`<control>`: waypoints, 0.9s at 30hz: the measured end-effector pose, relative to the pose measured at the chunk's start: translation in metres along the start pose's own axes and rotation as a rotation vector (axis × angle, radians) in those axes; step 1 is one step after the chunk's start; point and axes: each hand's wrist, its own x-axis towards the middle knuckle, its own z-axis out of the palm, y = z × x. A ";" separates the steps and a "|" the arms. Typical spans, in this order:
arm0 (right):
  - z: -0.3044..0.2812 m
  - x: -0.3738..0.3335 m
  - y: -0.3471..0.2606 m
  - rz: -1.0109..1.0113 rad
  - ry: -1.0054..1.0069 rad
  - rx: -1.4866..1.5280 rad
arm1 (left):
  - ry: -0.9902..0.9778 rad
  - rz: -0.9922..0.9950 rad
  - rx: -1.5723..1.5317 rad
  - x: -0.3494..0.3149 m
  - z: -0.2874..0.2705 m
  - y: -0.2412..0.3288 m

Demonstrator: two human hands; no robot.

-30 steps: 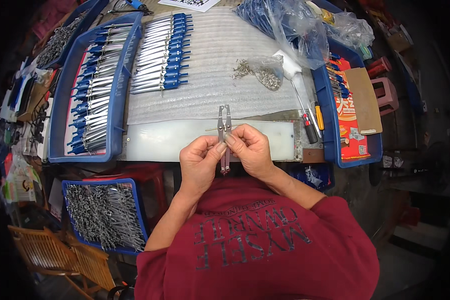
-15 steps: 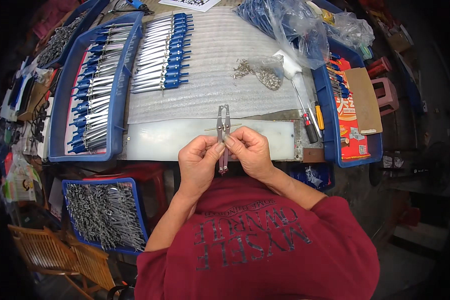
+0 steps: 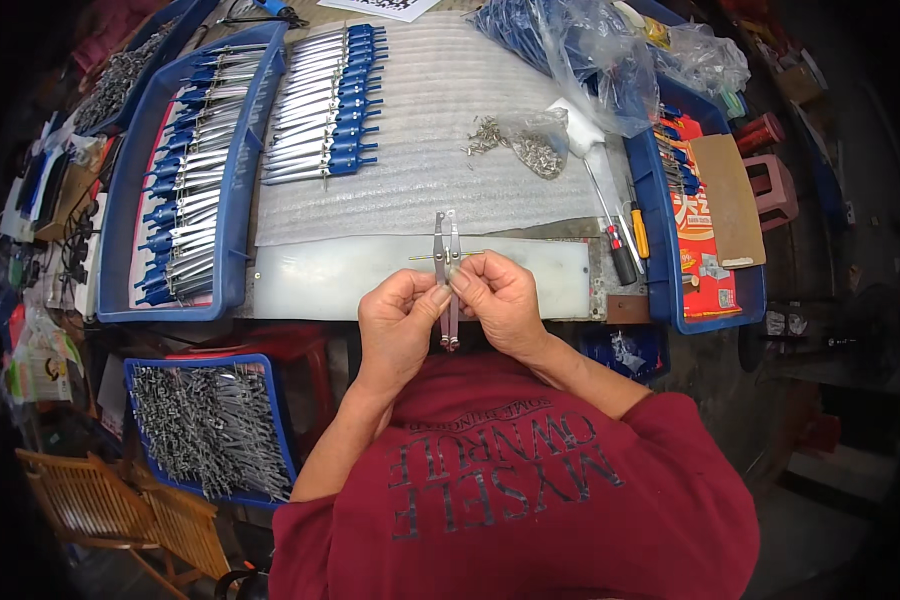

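Both my hands are together in front of my chest, at the near edge of a white board (image 3: 310,280). Between them stands a two-legged metal compass (image 3: 440,240), its upper ends pointing away from me and a thin brass-coloured rod crossing both legs. My left hand (image 3: 398,315) pinches the left leg between thumb and fingers. The right leg is pinched by my right hand (image 3: 502,305), thumb and fingertips close to the rod. My fingers hide part of the legs, and the lower ends show below my thumbs.
Blue-topped compasses (image 3: 315,110) lie in a row on a foam sheet (image 3: 420,100). A blue tray (image 3: 232,200) of more stands left. Small metal screws (image 3: 537,155), screwdrivers (image 3: 618,255) and another tray (image 3: 660,255) are right. A basket (image 3: 210,430) of metal parts sits lower left.
The compass has turned very slightly in my fingers, and the rod looks more level. Both hands stay in nearly the same place with the same pinch.
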 end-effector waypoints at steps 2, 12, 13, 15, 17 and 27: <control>0.000 0.000 0.001 -0.001 0.009 -0.007 | 0.007 -0.026 -0.014 0.000 0.001 0.002; -0.011 0.003 0.005 -0.064 -0.017 -0.091 | -0.037 -0.053 -0.039 0.001 -0.001 0.001; -0.016 0.005 0.004 -0.058 -0.062 -0.151 | -0.044 -0.054 -0.035 0.001 -0.001 0.002; -0.021 0.008 -0.002 -0.033 -0.046 -0.101 | -0.048 -0.061 -0.026 0.000 -0.001 0.001; -0.021 0.014 -0.008 -0.008 -0.027 -0.051 | -0.053 -0.070 -0.017 0.000 -0.002 -0.001; -0.020 0.027 -0.013 -0.041 -0.068 -0.088 | -0.059 -0.122 -0.005 -0.002 -0.001 -0.001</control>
